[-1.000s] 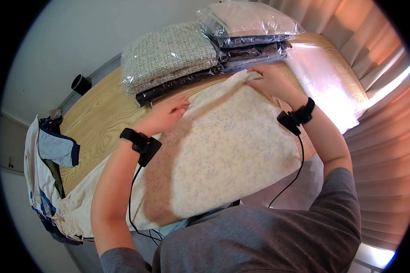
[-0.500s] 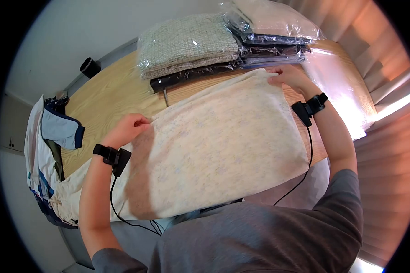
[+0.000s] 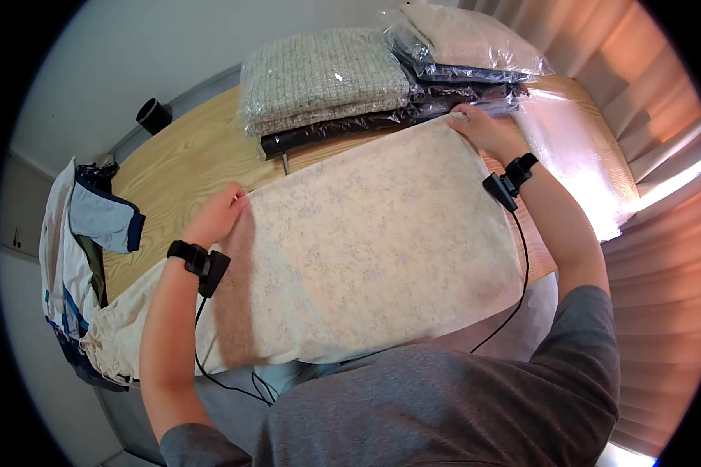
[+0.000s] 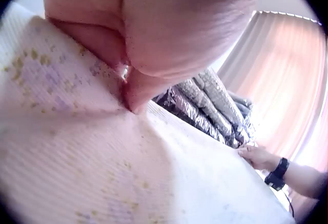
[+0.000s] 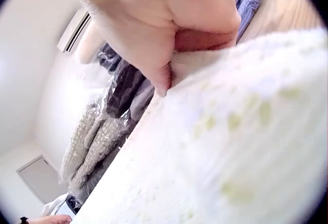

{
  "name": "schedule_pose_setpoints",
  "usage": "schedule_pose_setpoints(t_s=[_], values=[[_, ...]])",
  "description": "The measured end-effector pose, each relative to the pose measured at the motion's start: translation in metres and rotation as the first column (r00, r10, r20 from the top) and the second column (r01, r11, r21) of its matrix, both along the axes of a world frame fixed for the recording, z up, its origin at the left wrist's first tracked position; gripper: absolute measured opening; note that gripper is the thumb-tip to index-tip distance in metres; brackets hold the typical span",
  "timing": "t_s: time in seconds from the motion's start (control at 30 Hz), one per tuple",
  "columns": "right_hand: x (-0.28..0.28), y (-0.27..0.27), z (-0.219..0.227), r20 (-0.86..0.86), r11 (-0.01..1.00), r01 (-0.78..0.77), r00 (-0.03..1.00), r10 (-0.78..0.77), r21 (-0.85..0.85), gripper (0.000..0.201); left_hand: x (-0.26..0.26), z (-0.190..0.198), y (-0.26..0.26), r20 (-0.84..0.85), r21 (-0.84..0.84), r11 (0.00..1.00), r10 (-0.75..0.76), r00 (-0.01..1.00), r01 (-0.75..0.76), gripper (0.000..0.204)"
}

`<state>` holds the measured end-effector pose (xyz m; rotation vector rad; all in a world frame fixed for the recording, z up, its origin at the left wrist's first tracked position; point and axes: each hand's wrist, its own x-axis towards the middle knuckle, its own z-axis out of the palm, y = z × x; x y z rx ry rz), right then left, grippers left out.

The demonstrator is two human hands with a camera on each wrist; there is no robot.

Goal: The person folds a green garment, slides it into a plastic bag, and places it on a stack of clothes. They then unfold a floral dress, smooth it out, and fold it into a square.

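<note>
A cream cloth with a small floral print is stretched across the near part of the table, its near edge hanging by the person's lap. My left hand pinches its far edge toward the left; in the left wrist view, thumb and fingers meet on the ribbed fabric. At the far right corner, my right hand grips the cloth between thumb and curled fingers, as the right wrist view also shows. Between the hands the far edge runs taut. Gathered, wrinkled fabric lies at the cloth's left end.
Behind the cloth stand bagged folded textiles: a speckled knit stack and a beige bundle on darker ones. Clear plastic bags lie at the right. Loose clothes hang over the table's left end. A black cup stands beyond the table.
My left hand has moved left along the far edge and now pinches it. The cloth's creased far edge has been drawn straight and smoother. My right hand still grips the far right corner.
</note>
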<state>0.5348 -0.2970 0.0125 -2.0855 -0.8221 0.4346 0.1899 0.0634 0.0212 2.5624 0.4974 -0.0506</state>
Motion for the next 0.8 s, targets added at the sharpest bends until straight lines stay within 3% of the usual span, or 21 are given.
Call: schedule_pose_setpoints(t_s=[0.07,0.2,0.23,0.27,0.33,0.4,0.43,0.5,0.53,0.6,0.67,0.73,0.77,0.8], values=[[0.002,0.005,-0.005,0.240,0.988,0.095,0.969,-0.062,-0.125,0.027,0.004,-0.006,-0.003,0.024,0.071,0.997,-0.003,1.000,0.001,0.015],[-0.006,0.008,-0.004,0.272,0.991,0.131,0.954,-0.126,0.001,0.030,0.007,-0.018,-0.001,0.010,0.189,0.981,0.041,0.999,-0.042,0.018],[-0.001,0.004,-0.002,0.013,0.995,0.099,0.995,-0.099,-0.013,0.028,0.006,-0.019,0.003,0.015,0.190,0.981,0.044,0.999,-0.046,0.018],[0.004,0.000,0.000,-0.247,0.998,0.065,0.967,-0.068,-0.021,0.026,0.003,-0.021,0.009,0.046,0.090,0.995,0.043,0.998,-0.047,0.019],[0.013,-0.007,-0.001,-0.290,0.995,0.074,0.953,-0.091,-0.067,0.024,-0.003,-0.016,0.016,0.081,-0.014,0.999,0.039,0.996,-0.038,0.020],[0.016,-0.014,-0.001,-0.329,0.989,0.091,0.936,-0.125,-0.115,0.023,-0.012,0.002,0.023,-0.121,-0.100,0.993,0.045,0.992,-0.057,0.021],[0.015,-0.013,0.000,-0.333,0.995,0.072,0.939,-0.090,-0.068,0.023,-0.016,0.012,0.025,-0.115,-0.103,0.993,0.039,0.993,-0.051,0.021],[0.015,-0.011,0.001,-0.332,0.998,0.052,0.942,-0.057,-0.022,0.024,-0.027,0.026,0.032,-0.387,0.006,0.999,-0.040,0.921,0.046,0.019],[0.015,-0.009,0.000,-0.266,0.994,0.075,0.959,-0.094,-0.080,0.025,-0.037,0.019,0.043,-0.385,0.005,0.999,-0.040,0.922,0.046,0.019],[0.014,-0.007,-0.003,-0.200,0.986,0.097,0.972,-0.124,-0.137,0.025,-0.058,0.005,0.064,-0.173,0.002,1.000,0.025,0.985,-0.025,0.017],[0.007,0.000,-0.010,0.124,0.941,0.254,0.965,-0.231,-0.222,0.030,-0.076,0.001,0.078,-0.107,0.019,0.998,0.064,0.992,-0.062,0.018],[-0.040,0.006,0.043,0.429,0.836,0.261,0.903,-0.034,-0.483,0.038,-0.112,0.001,0.098,-0.011,0.081,0.988,0.136,0.991,-0.135,0.020],[-0.027,0.001,0.026,0.260,0.912,0.190,0.961,-0.097,-0.363,0.044,-0.133,0.001,0.111,0.057,0.078,0.979,0.187,0.981,-0.191,0.019],[0.017,-0.010,-0.011,0.422,0.894,0.177,0.906,0.014,-0.411,0.042,-0.154,0.008,0.124,0.035,0.090,0.970,0.224,0.974,-0.226,0.022]])
